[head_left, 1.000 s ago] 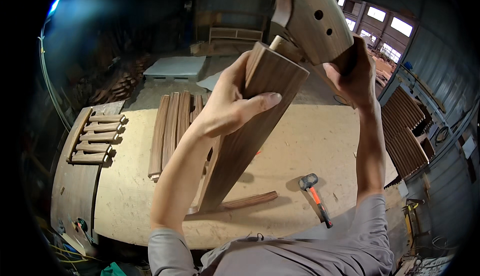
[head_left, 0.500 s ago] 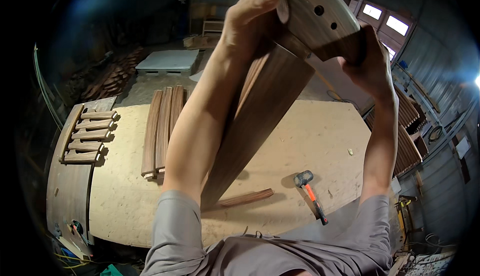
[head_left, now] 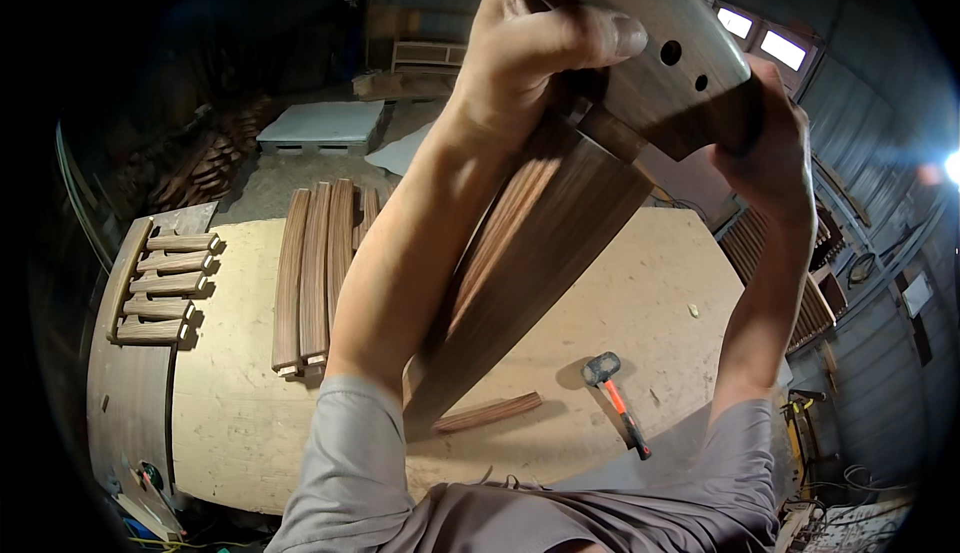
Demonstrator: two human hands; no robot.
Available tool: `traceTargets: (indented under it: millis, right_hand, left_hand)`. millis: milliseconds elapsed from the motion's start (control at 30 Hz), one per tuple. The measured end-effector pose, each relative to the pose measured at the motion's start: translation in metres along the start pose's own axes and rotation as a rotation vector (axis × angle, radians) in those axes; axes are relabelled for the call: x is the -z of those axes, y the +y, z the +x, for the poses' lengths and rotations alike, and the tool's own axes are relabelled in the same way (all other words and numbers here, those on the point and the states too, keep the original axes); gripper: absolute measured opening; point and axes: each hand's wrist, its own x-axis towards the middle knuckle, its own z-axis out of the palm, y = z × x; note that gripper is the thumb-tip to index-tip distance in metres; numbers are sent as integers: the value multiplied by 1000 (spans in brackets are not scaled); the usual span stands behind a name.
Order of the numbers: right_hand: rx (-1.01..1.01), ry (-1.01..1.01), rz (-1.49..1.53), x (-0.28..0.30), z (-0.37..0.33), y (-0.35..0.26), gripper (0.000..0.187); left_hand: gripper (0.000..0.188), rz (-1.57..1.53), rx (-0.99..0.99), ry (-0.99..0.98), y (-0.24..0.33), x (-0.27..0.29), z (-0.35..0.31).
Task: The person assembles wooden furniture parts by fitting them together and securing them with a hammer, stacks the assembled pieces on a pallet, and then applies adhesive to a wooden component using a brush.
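Curved, smooth wooden member [head_left: 655,83] with two round holes, raised above the pale tabletop [head_left: 240,433], grasped by the left hand [head_left: 525,53] and, at its end, the right hand [head_left: 768,158]; below, a flat grained board [head_left: 560,243] slants downward; nearby, a black-headed mallet [head_left: 617,403]

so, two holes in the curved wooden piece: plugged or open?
Open: both holes in the curved wooden piece look dark, unfilled at the surface.

The top edge cuts off the curved wooden piece [head_left: 652,8]; it partly hides the left hand [head_left: 528,55].
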Motion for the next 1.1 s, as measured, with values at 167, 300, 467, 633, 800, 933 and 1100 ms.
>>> traceTargets:
  millis: [167, 300, 467, 633, 800, 933, 1100]
  right_hand:
    - [6, 16, -19, 8, -2, 4, 62]
    - [29, 57, -50, 5, -15, 4, 63]
    - [49, 25, -94, 14, -21, 10, 68]
    - [184, 193, -111, 11, -23, 12, 60]
    - [254, 456, -128, 7, -32, -1, 54]
    - [-81, 702, 44, -23, -195, 22, 38]
    - [-1169, -681, -220, -130, -549, 30, 70]
  left_hand:
    - [60, 117, 32, 95, 3, -8, -2]
    - [32, 489, -80, -20, 0, 18, -22]
    - [13, 927, -418, -55, -1, 2, -27]
    - [64, 82, 161, -35, -1, -14, 4]
    - [48, -14, 42, 163, 69, -3, 29]
    - [48, -9, 52, 202, 51, -4, 23]
    - [51, -13, 48, 299, 65, 4, 27]
